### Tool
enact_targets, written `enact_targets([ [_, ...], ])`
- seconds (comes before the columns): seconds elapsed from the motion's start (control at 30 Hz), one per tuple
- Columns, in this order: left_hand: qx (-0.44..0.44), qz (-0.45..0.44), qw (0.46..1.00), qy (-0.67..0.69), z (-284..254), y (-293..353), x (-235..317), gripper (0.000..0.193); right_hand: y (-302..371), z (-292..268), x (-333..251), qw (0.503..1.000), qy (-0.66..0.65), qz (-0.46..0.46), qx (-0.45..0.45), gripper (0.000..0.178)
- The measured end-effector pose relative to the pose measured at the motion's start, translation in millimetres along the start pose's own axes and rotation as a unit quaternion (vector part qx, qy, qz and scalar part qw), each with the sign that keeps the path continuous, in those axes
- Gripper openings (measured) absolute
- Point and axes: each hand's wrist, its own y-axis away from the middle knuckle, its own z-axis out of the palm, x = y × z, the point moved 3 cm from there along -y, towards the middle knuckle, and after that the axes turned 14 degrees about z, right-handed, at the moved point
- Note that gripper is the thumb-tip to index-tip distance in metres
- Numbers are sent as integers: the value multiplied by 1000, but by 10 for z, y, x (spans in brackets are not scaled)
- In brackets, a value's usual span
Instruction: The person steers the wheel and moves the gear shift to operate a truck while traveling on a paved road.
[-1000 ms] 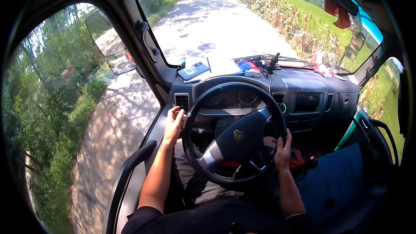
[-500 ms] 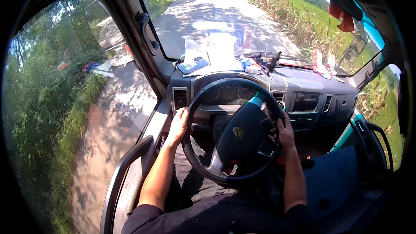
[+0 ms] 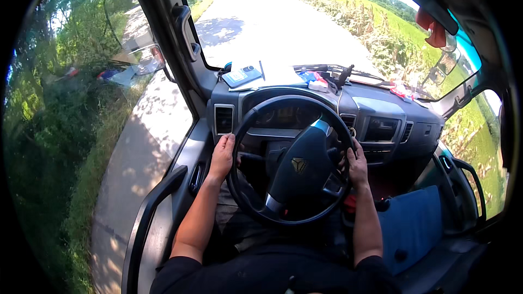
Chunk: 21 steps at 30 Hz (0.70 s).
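Grip closed on both sides: left hand (image 3: 222, 158) clamped on the wheel (image 3: 298, 164) at its left rim, right hand (image 3: 357, 164) wrapped around the right rim, some fingers partly hidden behind it. Wheel stands before the person's lap, just below the dash (image 3: 376, 103), its spokes slanting from upper right to lower left. Vent (image 3: 224, 118) just above left hand. Phone (image 3: 242, 76) lies on white paper (image 3: 280, 76) atop the dash, left end. Blue seat (image 3: 411, 228) right of right forearm. Sunlit road (image 3: 267, 27) ahead, beyond the windscreen.
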Motion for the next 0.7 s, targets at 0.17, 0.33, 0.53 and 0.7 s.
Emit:
enact_targets([
  [0.17, -10, 9, 1000, -4, 2, 22, 43, 38, 16, -29, 85, 999, -25, 23, -9, 55],
  [0.33, 5, 23, 999, -43, 17, 19, 117, 38, 43, 9, 51, 1000, -26, 1, 1, 55],
  [0.53, 6, 38, 997, -69, -10, 111, 80, 41, 57, -25, 88, 1000, -1, 2, 7, 54],
  [0.7, 31, 52, 995, -82, 17, 191, 34, 45, 76, -38, 105, 1000, 3, -13, 18, 55],
])
